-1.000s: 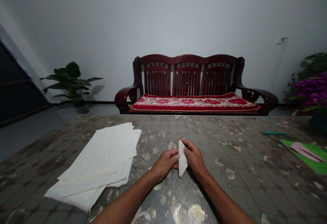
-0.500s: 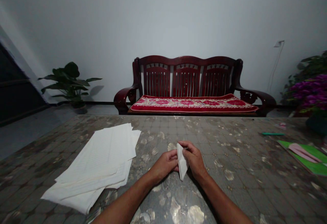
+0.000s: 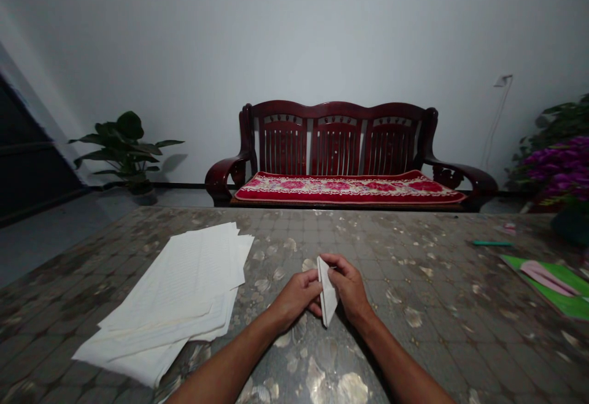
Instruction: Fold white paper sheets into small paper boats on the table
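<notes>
A small folded white paper (image 3: 329, 299) stands tilted above the patterned table, narrow at its lower end. My right hand (image 3: 347, 284) grips its upper right side between thumb and fingers. From the left, my left hand (image 3: 299, 296) pinches the paper's left edge, with some fingertips hidden behind it. Left of my hands lies a loose pile of white sheets (image 3: 184, 281) with faint printed lines, its edges uneven.
At the right of the table (image 3: 442, 306) lie a teal pen (image 3: 492, 243) and a green sheet (image 3: 559, 281) with a pink piece (image 3: 547, 276) on it. Purple flowers (image 3: 561, 167) stand at the far right. Beyond the table is a wooden bench (image 3: 335, 109).
The folded paper has shifted very slightly to the left, and my left fingers have moved a little further onto its edge.
</notes>
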Tool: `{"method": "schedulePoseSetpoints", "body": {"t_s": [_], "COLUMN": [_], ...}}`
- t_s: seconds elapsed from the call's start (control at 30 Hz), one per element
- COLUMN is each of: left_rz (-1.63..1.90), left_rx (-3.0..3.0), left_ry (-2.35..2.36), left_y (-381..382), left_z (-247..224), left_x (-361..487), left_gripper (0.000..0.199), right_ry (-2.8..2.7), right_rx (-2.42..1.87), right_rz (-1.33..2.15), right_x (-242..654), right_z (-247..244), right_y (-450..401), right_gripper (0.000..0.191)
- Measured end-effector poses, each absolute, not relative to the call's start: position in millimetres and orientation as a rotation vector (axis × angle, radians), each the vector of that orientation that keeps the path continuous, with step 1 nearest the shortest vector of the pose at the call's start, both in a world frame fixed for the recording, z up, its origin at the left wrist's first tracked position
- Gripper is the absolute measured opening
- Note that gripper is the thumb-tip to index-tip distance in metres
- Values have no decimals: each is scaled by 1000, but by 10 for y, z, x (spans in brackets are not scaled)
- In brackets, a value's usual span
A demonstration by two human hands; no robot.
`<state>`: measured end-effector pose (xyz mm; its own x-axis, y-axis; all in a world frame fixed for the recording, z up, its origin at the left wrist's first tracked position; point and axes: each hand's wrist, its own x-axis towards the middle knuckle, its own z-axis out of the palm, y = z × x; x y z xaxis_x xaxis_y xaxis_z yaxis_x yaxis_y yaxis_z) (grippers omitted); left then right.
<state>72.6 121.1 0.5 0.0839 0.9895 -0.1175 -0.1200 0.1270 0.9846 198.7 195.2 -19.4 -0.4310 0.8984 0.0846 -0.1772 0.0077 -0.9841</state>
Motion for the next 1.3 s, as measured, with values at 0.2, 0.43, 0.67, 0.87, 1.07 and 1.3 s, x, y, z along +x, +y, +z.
{"method": "schedulePoseSetpoints", "body": {"t_s": [0.2, 0.43, 0.67, 0.87, 1.07, 1.3], "left_rz": [1339, 1400, 1414, 1391, 1259, 1076], "left_rx": [1098, 1404, 1562, 1652, 1820, 2032], "left_ry": [1541, 1914, 2032, 2046, 1937, 1869], "left_y": [1277, 1287, 1266, 1257, 1192, 1087], "left_z": [-68, -60, -65, -139, -184, -214], "left_x": [642, 508, 584, 590, 541, 472], "left_gripper": [35, 19, 14, 30, 27, 26], "right_ry": [-1726, -2035, -1984, -1931, -1997, -2152], "right_rx": [-829, -838, -906, -935, -871, -833], "right_rz": [805, 458, 442, 507, 602, 595], "right_x": [2065, 1946, 1903, 1972, 2052, 2209], "right_z": [-105, -85, -181, -255, -281, -308], "right_y": [1894, 1612, 1706, 1805, 1818, 1800], "right_gripper": [37, 57, 47, 37, 32, 32]}}
